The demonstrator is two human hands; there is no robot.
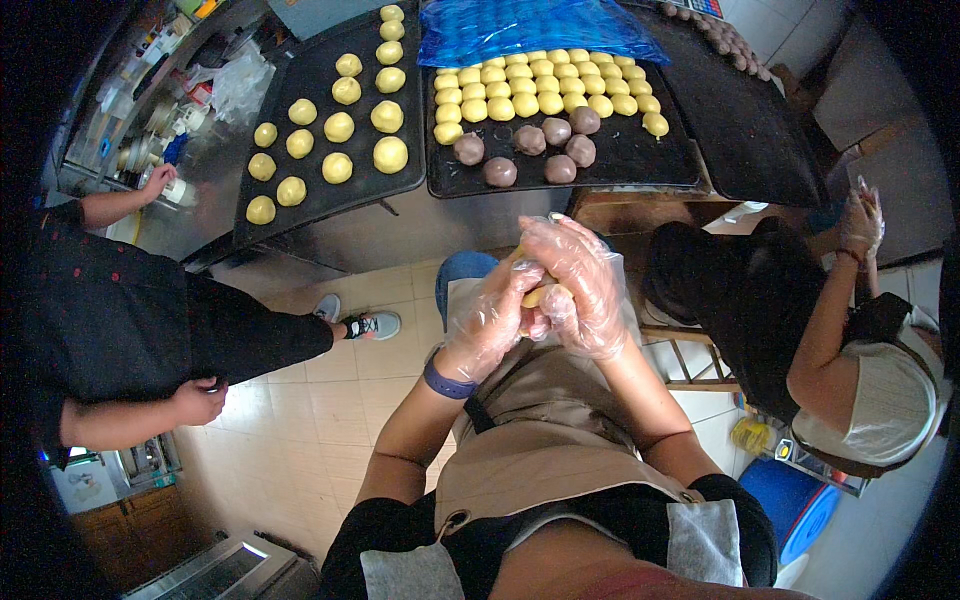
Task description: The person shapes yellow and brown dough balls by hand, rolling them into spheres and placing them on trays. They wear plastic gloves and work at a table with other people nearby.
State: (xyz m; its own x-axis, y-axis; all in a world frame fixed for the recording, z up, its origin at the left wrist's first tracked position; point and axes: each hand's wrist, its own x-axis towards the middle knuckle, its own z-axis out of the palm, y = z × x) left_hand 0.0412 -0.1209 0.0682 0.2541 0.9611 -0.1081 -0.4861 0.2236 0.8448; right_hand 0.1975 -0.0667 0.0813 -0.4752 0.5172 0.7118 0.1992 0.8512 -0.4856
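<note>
Both of my hands wear clear plastic gloves and are cupped together before my apron. My left hand (499, 315) and my right hand (581, 289) close around a piece of yellow dough (546, 295), with a bit of darker filling partly seen between the fingers. Just beyond them lies a black baking tray (622, 169) with rows of yellow dough balls (525, 103) and several brown balls (500, 172) at its near side. Blue plastic film (532, 34) covers the far rows. Larger yellow balls (390, 154) stand spaced out on another black tray (315, 214) to the left.
A person in black (127, 307) stands at the left by a cluttered metal counter (142, 105). Another person with gloved hands (862, 225) sits at the right. A third dark tray (750, 142) holds brown pieces (720, 37) along its far edge. A blue bin (795, 502) stands lower right.
</note>
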